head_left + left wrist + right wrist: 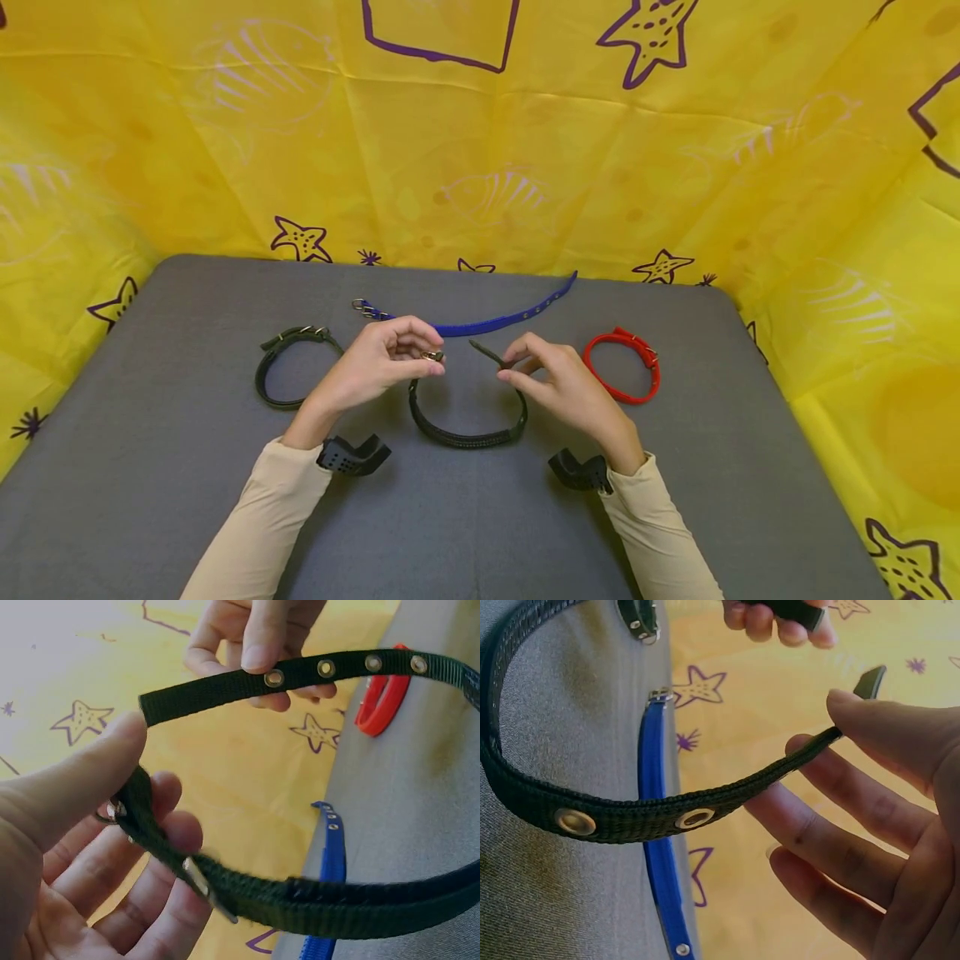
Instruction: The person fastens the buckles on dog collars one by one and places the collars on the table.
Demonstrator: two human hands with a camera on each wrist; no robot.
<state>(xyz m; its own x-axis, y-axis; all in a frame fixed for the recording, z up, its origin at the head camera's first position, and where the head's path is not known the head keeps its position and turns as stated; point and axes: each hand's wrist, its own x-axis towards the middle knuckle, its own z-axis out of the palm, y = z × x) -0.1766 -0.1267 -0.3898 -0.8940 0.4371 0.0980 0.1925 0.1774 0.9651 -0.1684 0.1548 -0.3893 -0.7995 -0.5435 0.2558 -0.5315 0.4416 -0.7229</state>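
Note:
A dark green pet collar (468,439) hangs in a loop between both hands, its two ends apart. The left hand (382,358) pinches its buckle end, where a metal buckle (114,810) and a keeper (208,889) show in the left wrist view. The right hand (558,383) pinches the strap near its free tip (870,681), between thumb and fingers. Metal eyelets (695,818) run along this strap. The tip points up toward the left hand.
Behind the hands a blue collar (487,325) lies stretched out on the grey table (480,517). To the left is another dark green collar (262,379), buckled into a ring; to the right, a red collar (621,397), also a ring. A yellow printed cloth (405,167) rises behind the table.

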